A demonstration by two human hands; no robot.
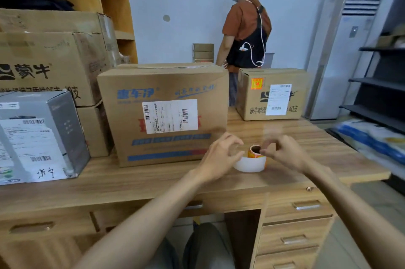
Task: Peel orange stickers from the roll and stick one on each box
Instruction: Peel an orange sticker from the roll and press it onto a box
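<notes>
Near the desk's [131, 177] front edge, the roll [254, 153] is being pinched by the right hand [283, 153]; the curled left hand's [219, 156] grip cannot be told. A sticker [257, 83] is showing on the far-right box [247, 102]; the middle box [122, 119] is showing none.

Desktop [317, 159] open along front edge and right side; big blue-printed carton [162, 84] blocks rear, grey box [63, 119] blocks left, narrow gap before small carton [247, 97].

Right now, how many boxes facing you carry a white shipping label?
3: the grey box at the left, the big carton in the middle, and the small carton at the far right. The stacked cartons behind show none; hidden faces might.
</notes>
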